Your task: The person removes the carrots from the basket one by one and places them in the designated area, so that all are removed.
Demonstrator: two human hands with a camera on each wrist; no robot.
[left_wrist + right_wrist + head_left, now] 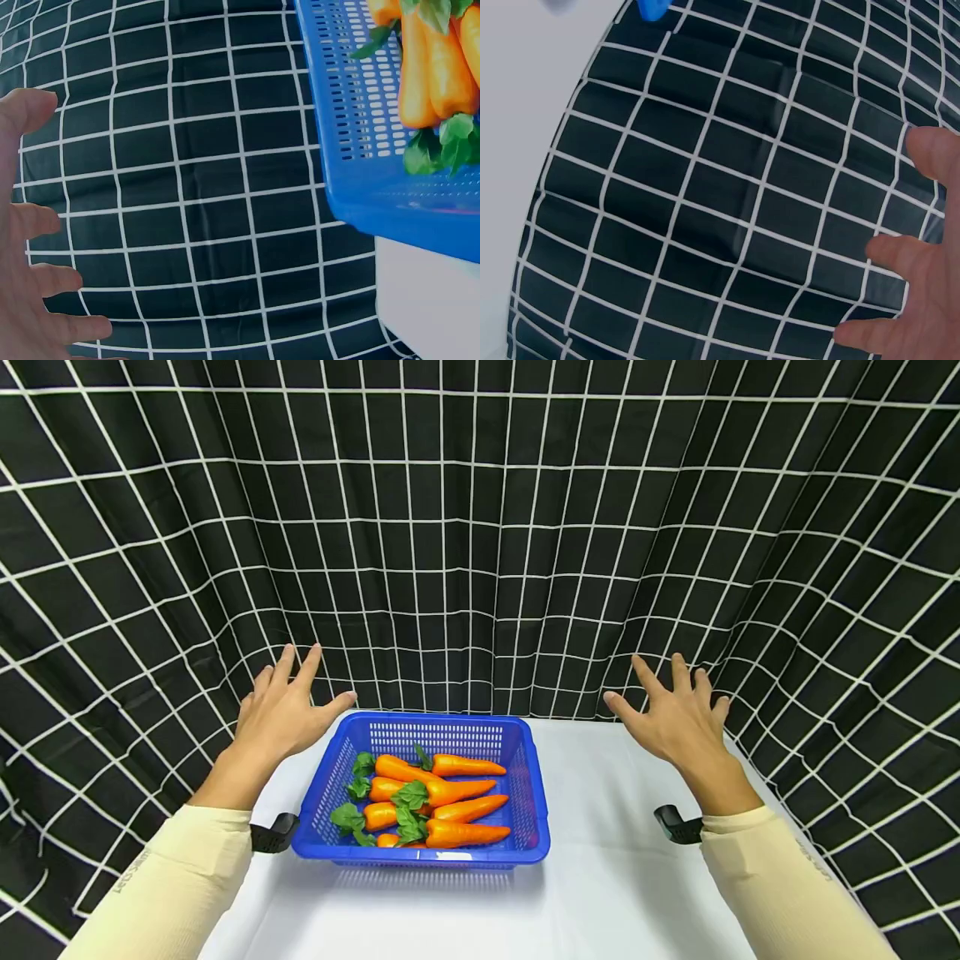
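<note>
In the head view, my left hand (279, 714) hovers with fingers spread beside the upper left of a blue plastic basket (536, 793). Several orange carrots (468, 834) with green leafy tops (348, 817) lie in that basket, most with their tips to the right. Over the right part of the table my right hand (678, 718) is raised, fingers spread and holding nothing. The left wrist view shows the left hand (37, 270) apart from the basket (352, 202). Only some fingers of the right hand (922, 285) show in the right wrist view.
A white cloth-covered table (600, 843) carries the basket. Black curtain with a white grid (480, 543) hangs behind the table and along both sides. Dark bands (276, 833) sit on both wrists, over pale sleeves (180, 877).
</note>
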